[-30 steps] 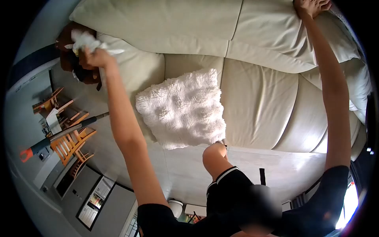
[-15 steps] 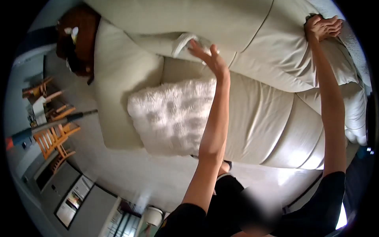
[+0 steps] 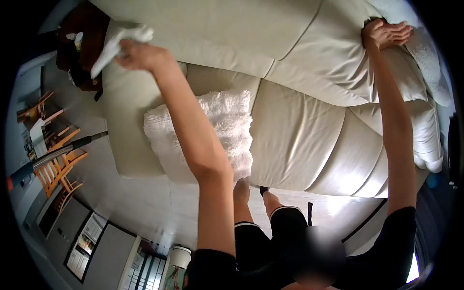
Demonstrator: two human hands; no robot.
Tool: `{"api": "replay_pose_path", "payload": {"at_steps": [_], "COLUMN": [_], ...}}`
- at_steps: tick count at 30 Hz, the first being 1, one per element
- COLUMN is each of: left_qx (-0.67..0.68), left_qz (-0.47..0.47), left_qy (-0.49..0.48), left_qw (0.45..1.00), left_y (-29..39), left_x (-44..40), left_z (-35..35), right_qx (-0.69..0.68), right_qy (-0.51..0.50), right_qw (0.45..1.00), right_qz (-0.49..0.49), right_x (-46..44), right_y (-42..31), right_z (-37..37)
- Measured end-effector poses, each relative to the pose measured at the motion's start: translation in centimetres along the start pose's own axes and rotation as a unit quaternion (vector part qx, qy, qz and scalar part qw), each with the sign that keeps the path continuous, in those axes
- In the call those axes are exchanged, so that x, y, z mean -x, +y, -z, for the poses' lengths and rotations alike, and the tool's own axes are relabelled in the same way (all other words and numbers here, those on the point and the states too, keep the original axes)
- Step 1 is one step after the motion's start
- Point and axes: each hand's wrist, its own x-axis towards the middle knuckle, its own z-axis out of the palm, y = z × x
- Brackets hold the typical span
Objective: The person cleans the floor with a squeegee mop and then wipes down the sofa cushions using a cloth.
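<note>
Torso wear: black short-sleeved fabric top
Leg wear: black shorts, narrow white hem edging
Foot wear: dark shoe

From the fluffy cushion, I have passing room rightward over the sofa seat. The left arm blocks my way over the cushion itself; behind the cushion rises the backrest, and the right arm bars the far right.
</note>
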Motion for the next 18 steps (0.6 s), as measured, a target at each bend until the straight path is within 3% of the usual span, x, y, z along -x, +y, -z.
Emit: {"api": "replay_pose_path", "payload": {"at_steps": [2,4,6,11,12,13,14,15,16,18], "left_qx": [-0.060,-0.082,-0.083,-0.338,-0.248,-0.340,-0.325,-0.401,-0.383,-0.385], "left_qz": [-0.021,-0.037,0.065,-0.112,-0.010,0.069,0.169,0.214,0.279,0.363], "left_qy": [-0.132,-0.177,-0.172,-0.325,-0.360,-0.421,-0.472,-0.494,-0.478,-0.310], "left_qw": [0.989,0.980,0.979,0.876,0.899,0.838,0.802,0.741,0.740,0.790], "left_y": [-4.8,-4.4,-2.5,-5.4,-7.0,-6.2,-7.6,-7.9,-8.4,-8.3], "left_x": [-3.7,1.4,4.6,11.5,13.8,16.4,18.8,20.3,21.0,17.8], "left_z": [0.3,-0.9,-0.6,5.3,6.9,8.4,11.4,13.8,15.5,17.8], "right_qx": [-0.017,-0.020,-0.021,-0.003,0.000,0.002,0.029,0.025,0.021,0.049], "right_qy": [-0.037,-0.048,-0.059,-0.053,-0.047,-0.042,-0.045,-0.045,-0.045,-0.040], "right_qw": [0.999,0.997,0.996,0.996,0.996,0.997,0.997,0.997,0.997,0.997], "right_qz": [-0.026,-0.049,-0.062,-0.071,-0.071,-0.071,-0.050,-0.055,-0.060,-0.048], "right_x": [0.0,-0.2,-0.3,0.5,0.4,0.2,0.5,1.4,2.4,2.7], "right_y": [-0.6,-1.3,-1.4,0.5,0.4,0.2,1.5,2.9,4.3,5.1], "right_z": [-0.1,0.5,0.5,-0.2,-0.3,-0.2,-0.6,-1.5,-2.5,-3.2]}}
